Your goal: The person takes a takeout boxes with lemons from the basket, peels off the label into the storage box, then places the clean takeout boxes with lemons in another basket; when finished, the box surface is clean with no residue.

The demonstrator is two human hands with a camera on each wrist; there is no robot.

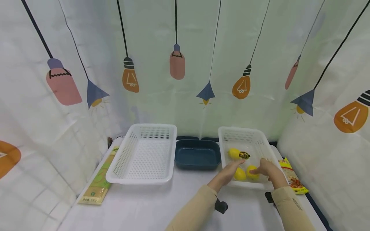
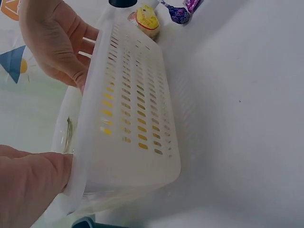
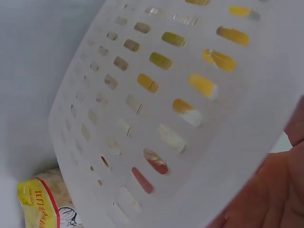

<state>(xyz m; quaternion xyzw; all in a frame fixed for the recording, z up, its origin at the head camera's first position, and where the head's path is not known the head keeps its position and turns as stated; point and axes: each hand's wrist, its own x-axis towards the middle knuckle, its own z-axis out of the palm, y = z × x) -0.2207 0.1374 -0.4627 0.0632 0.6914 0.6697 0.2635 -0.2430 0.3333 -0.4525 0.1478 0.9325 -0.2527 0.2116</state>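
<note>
Sleeves (image 1: 190, 211) angled forward | left hand (image 1: 226, 175) at basket (image 1: 245, 184) rim, grip unclear | right hand (image 1: 272, 172) inside, grip spread

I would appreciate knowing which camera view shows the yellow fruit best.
The head view does: it looks down into the white basket and shows the yellow fruit directly, although the right hand partly covers one. The left wrist and right wrist views show only patches of yellow through the basket's slots.

Sleeved forearms (image 1: 194, 210) stretched forward, left hand (image 1: 226, 175) angled inward, right hand (image 1: 271, 172), thumb extended
</note>
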